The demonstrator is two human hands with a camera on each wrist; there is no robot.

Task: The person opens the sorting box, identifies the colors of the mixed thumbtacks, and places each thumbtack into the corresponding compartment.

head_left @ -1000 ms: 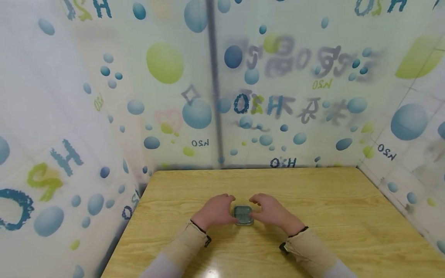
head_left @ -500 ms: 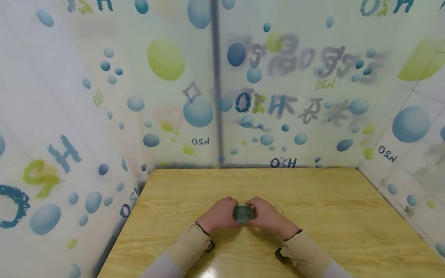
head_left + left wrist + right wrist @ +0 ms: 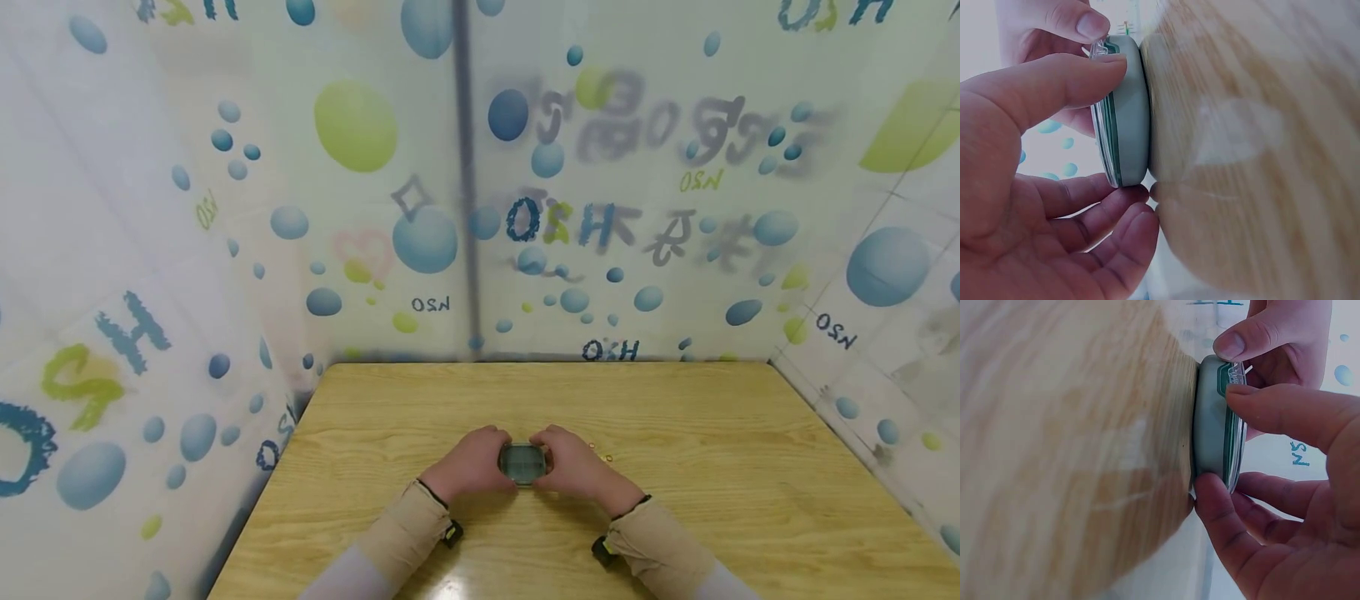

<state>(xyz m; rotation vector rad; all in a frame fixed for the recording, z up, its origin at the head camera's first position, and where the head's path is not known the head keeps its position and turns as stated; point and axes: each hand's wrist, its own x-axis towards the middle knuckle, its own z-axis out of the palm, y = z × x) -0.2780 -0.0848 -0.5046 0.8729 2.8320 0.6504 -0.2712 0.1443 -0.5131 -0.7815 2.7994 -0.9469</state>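
A small pale green box (image 3: 523,464) with a clear lid and a darker green seam lies flat at the middle of the wooden table, between both hands. My left hand (image 3: 471,462) holds its left side, thumb at the near edge and fingers at the far edge. From the right, my right hand (image 3: 576,468) grips it the same way. In the left wrist view the lid sits down on the green box (image 3: 1132,119), and the left thumb (image 3: 1079,78) presses near the seam. The right thumb (image 3: 1272,409) touches the front of the seam in the right wrist view.
Two tiny ring-like bits (image 3: 608,457) lie on the wooden table (image 3: 675,533) just beyond the right hand. Behind the table hangs a curtain (image 3: 360,250) printed with blue and green dots; similar sheets flank both sides.
Both hands have closed in from loosely around the box to gripping its two sides. With the right hand shifted left, the tiny ring-like bits have come into view.
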